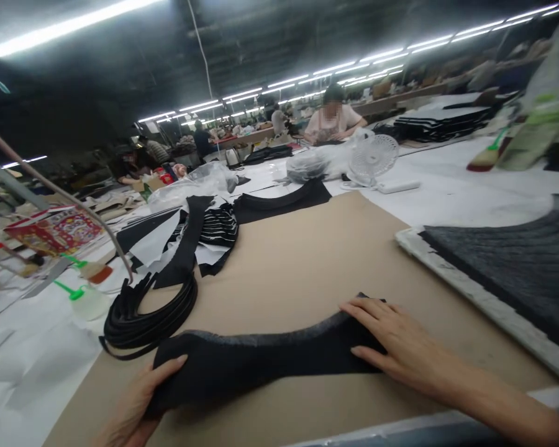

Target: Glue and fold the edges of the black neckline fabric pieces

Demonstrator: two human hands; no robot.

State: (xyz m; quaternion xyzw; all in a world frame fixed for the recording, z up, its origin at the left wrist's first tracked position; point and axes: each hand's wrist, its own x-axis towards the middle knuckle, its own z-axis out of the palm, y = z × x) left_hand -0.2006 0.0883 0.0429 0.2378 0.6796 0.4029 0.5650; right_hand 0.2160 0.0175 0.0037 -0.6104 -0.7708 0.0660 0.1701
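A long, curved black fabric piece (261,360) with a greyish upper edge stretches between both hands over the tan board (284,273). My left hand (142,397) grips its left end, thumb on top and the other fingers hidden underneath. At the opposite end, my right hand (400,344) holds the piece, its thumb and fingers on the upper side; part of the grip is hidden. Beyond my left hand lies a bundle of black strips (149,316). More black cut pieces (279,202) and striped black-and-white pieces (218,225) lie along the board's far side.
To the right, a pale slab (466,292) carries grey-black ribbed material (517,248). Green-tipped bottles (87,303) stand at left, near a red patterned box (56,230). A white fan (372,158) stands farther back. Across the table sits a person (333,118).
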